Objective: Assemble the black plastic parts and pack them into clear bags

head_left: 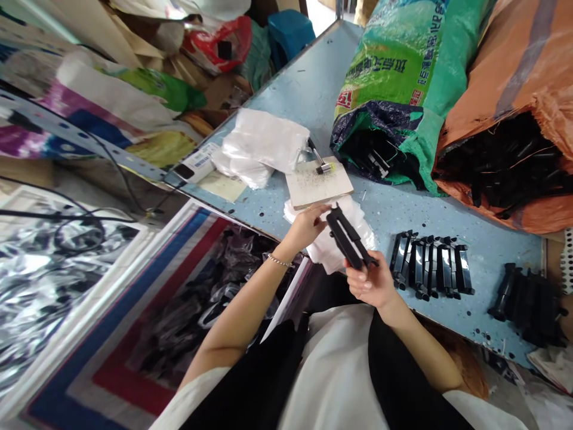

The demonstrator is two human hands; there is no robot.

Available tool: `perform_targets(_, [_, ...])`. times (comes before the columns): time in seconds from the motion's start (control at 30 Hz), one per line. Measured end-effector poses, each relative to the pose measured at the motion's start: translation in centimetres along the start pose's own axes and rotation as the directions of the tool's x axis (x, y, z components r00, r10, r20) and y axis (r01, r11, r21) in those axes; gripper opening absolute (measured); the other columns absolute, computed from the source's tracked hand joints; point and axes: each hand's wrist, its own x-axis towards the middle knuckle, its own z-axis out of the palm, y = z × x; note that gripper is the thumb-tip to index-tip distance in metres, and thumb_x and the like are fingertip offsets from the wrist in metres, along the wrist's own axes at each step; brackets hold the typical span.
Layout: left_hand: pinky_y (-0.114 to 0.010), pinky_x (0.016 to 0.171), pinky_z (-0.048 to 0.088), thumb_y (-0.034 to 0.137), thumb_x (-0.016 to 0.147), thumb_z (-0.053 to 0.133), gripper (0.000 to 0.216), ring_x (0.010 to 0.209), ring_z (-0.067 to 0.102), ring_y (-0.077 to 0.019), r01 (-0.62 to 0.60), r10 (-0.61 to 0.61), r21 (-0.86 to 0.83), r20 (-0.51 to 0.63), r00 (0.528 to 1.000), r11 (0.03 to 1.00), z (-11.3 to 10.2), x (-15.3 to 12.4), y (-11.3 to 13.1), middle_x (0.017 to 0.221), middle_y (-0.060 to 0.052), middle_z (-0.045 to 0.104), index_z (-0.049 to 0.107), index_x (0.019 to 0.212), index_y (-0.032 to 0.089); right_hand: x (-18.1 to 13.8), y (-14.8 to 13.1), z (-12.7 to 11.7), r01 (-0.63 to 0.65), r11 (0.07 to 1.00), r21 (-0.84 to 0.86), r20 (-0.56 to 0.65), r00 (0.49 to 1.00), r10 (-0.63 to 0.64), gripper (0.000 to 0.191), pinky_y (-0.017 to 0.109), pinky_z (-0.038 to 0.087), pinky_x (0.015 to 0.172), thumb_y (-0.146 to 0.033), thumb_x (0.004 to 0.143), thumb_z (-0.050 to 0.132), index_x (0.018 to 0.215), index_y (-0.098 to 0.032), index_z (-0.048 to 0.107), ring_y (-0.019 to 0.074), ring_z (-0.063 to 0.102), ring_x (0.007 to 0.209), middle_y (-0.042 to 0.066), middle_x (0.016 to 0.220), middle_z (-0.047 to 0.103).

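And the right hand (373,280) curls its fingers round the black part (344,239), left hand (307,229) at its far end, grip unclear, seemingly mid-work, the lined-up parts (432,266) perhaps done, the orange sack's (483,83) load likely left.

The black part (344,242) between the hands covers some of the white sheets (324,255); whether the left hand (310,226) touches it is unclear. Specks on the pad (313,192) just beyond are too small to name, as is the print on the box (199,162) farther off. Left of the hands, a silvery heap (40,269) blurs and leaves the frame. Beyond the right hand (370,280), the edges crop the green sack (403,71) and orange sack (510,71).
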Motion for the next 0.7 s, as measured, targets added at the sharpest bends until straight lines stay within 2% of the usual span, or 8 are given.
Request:
perform_targets(0.17, [-0.042,0.114,0.053,0.006,0.097,0.043,0.056,0.138,0.058,-0.0245,-0.206,0.208,0.083,-0.023,0.978,0.975,-0.1,-1.9,1.7,0.149,-0.015,0.058,0.049,0.152,0.019,1.9,-0.6,-1.5,-0.038,0.991,0.126,0.035,0.999,0.034,0.043,0.011,0.034,0.040,-0.049,0.093,0.055,0.102,-0.008,0.064,0.0029,0.029,0.041,-0.009,0.056,0.048])
perform_targets(0.27, [-0.037,0.114,0.054,0.004,0.101,0.037,0.061,0.137,0.059,-0.0214,-0.420,0.420,0.020,0.011,0.908,0.907,0.3,-4.9,4.9,0.151,-0.015,0.057,0.038,0.159,0.022,1.3,-1.1,-2.2,-0.006,0.995,0.097,0.076,0.997,-0.001,0.043,0.012,0.030,0.036,-0.053,0.093,0.056,0.098,-0.011,0.064,0.0028,0.022,0.038,-0.012,0.053,0.042])
perform_targets(0.33, [-0.034,0.111,0.056,0.003,0.100,0.037,0.066,0.136,0.060,-0.0201,-0.502,0.504,-0.083,0.009,0.864,0.861,0.7,-6.9,7.2,0.148,-0.014,0.058,0.031,0.162,0.024,0.5,-1.1,-2.2,0.052,0.999,-0.001,0.057,0.997,-0.052,0.042,0.014,0.027,0.034,-0.057,0.091,0.059,0.086,-0.015,0.062,0.0036,0.019,0.036,-0.012,0.050,0.037])
perform_targets(0.4, [-0.034,0.108,0.058,0.002,0.099,0.038,0.069,0.133,0.062,-0.0201,-0.504,0.511,-0.161,-0.002,0.860,0.848,1.2,-8.3,9.0,0.145,-0.015,0.060,0.028,0.163,0.025,-0.3,-0.5,-1.7,0.139,0.960,-0.242,-0.055,0.986,-0.157,0.042,0.018,0.029,0.036,-0.059,0.088,0.064,0.078,-0.018,0.060,0.0052,0.026,0.038,-0.011,0.050,0.038])
perform_targets(0.47, [-0.038,0.107,0.059,0.005,0.098,0.044,0.069,0.134,0.061,-0.0243,-0.466,0.475,-0.172,0.016,0.880,0.868,1.4,-9.1,10.3,0.144,-0.019,0.058,0.028,0.163,0.020,-0.9,0.6,-0.8,0.168,0.782,-0.601,-0.176,0.926,-0.334,0.035,0.021,0.042,0.047,-0.053,0.085,0.072,0.087,-0.019,0.064,0.0090,0.046,0.050,-0.006,0.062,0.053])
perform_targets(0.53, [-0.043,0.103,0.061,0.009,0.096,0.051,0.067,0.129,0.063,-0.0277,-0.453,0.459,-0.112,0.033,0.888,0.885,1.1,-9.5,11.2,0.138,-0.021,0.060,0.033,0.160,0.016,-1.4,1.9,0.4,0.100,0.499,-0.861,-0.175,0.862,-0.475,0.036,0.027,0.053,0.068,-0.042,0.082,0.078,0.109,-0.021,0.066,0.0146,0.061,0.075,-0.001,0.086,0.066])
perform_targets(0.6, [-0.043,0.098,0.062,0.008,0.094,0.054,0.060,0.115,0.069,-0.0254,-0.465,0.466,-0.039,0.035,0.884,0.884,0.2,-10.2,11.6,0.126,-0.016,0.068,0.044,0.153,0.018,-2.1,2.8,1.6,0.021,0.296,-0.955,-0.115,0.893,-0.434,0.053,0.033,0.054,0.082,-0.037,0.081,0.081,0.128,-0.022,0.061,0.0184,0.064,0.089,0.002,0.103,0.068])
perform_targets(0.7, [-0.038,0.094,0.062,0.013,0.097,0.057,0.041,0.102,0.072,-0.0208,-0.370,0.368,0.037,0.042,0.929,0.928,-2.9,-12.6,10.4,0.113,-0.009,0.073,0.060,0.136,0.025,-4.0,2.4,2.8,-0.009,0.159,-0.987,-0.052,0.962,-0.269,0.066,0.036,0.056,0.083,-0.040,0.087,0.075,0.146,-0.025,0.049,0.0197,0.065,0.089,0.004,0.107,0.069])
